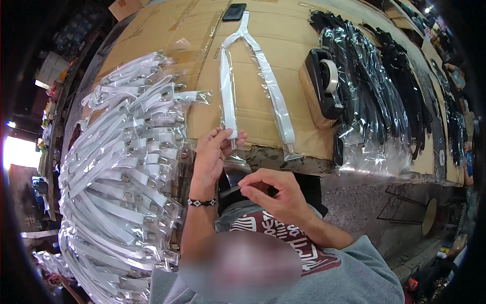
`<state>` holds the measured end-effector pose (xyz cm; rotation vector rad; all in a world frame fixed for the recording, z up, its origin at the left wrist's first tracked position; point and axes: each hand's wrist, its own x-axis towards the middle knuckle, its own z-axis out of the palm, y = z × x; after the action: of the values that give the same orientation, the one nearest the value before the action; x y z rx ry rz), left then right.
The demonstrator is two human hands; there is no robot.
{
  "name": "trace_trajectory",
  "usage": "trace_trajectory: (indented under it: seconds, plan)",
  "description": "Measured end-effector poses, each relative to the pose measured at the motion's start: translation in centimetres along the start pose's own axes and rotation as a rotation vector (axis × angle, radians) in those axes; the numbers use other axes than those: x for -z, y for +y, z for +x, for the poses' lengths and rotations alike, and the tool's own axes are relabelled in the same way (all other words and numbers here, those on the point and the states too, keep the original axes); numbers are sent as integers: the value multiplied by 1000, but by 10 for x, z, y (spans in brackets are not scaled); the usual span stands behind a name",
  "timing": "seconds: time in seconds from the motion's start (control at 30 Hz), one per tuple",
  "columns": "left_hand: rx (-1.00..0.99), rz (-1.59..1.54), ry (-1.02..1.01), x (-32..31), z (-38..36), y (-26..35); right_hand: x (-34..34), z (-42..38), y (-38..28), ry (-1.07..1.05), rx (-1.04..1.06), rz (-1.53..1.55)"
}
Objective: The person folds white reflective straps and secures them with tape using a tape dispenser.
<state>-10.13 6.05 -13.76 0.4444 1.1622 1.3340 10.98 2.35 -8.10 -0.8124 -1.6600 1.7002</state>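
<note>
White suspenders [229, 91] in clear plastic sleeves lie in a Y shape on the cardboard-covered table [202, 55]. The lower end of the left strap, with its metal clip, is pinched between the thumb and fingers of my left hand [218, 147], at the table's front edge. A patterned bracelet is on that wrist. The right strap lies untouched, its plastic end over the edge. My right hand [273, 190] is in front of my body, below the edge, thumb and index finger curled towards each other with a small gap and nothing visible between them.
Many wrapped white suspenders [116, 157] are piled at the left. A tape dispenser [324, 86] stands right of the Y-shaped pair, beside wrapped black suspenders [369, 91]. A dark phone [234, 12] lies at the far edge. A round-topped stool [429, 216] is at the lower right.
</note>
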Motion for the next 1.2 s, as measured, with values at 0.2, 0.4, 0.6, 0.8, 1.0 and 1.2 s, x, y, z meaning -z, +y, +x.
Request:
trace_trajectory:
  seconds: [0.2,0.4,0.6,0.8,1.0,1.2]
  plan:
    - [14,27,16,8,-12,-12,4,10,8,203,230,-129]
    - [35,97,18,6,-29,-12,18,43,24,252,-25,89]
    - [33,1,19,0,-46,-23,24,75,37,220,-57,34]
    - [106,-171,-43,10,-45,-26,24,98,51,89,-40,-200]
    - [39,-5,22,8,-42,-33,23,102,64,42,-140,-252]
    - [-1,20,-9,7,-45,-30,18,99,62,191,-89,-335]
